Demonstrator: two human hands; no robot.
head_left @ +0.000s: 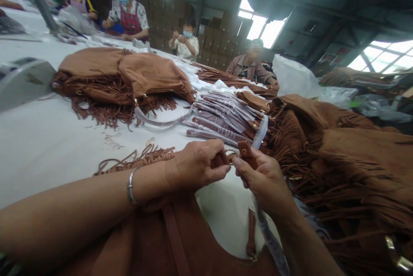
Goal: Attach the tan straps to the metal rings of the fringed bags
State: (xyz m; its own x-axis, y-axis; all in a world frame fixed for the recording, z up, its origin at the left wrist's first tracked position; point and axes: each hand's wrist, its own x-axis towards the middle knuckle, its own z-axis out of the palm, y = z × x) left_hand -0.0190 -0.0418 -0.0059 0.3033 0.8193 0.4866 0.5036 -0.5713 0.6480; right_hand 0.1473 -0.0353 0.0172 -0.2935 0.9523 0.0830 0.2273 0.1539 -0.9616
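A brown fringed bag point(155, 233) lies in front of me on the white table. My left hand point(203, 164), with a silver bangle at its wrist, is closed on a brown leather tab point(220, 160) of the bag. A metal ring point(231, 154) shows between my two hands. The end of a brown strap point(245, 150) with a small stud is pinched in my right hand point(261, 177). From that hand the plastic-wrapped strap point(271, 237) hangs down toward the bag. A short leather tab with a clasp point(251, 233) lies inside the bag's curved opening.
Several plastic-wrapped straps point(222, 117) are piled ahead. Finished-looking fringed bags point(155, 74) stand at the left, and more fringed bags point(364, 151) are heaped at the right. Several co-workers point(132, 18) sit along the table, with cartons point(213, 39) stacked behind them.
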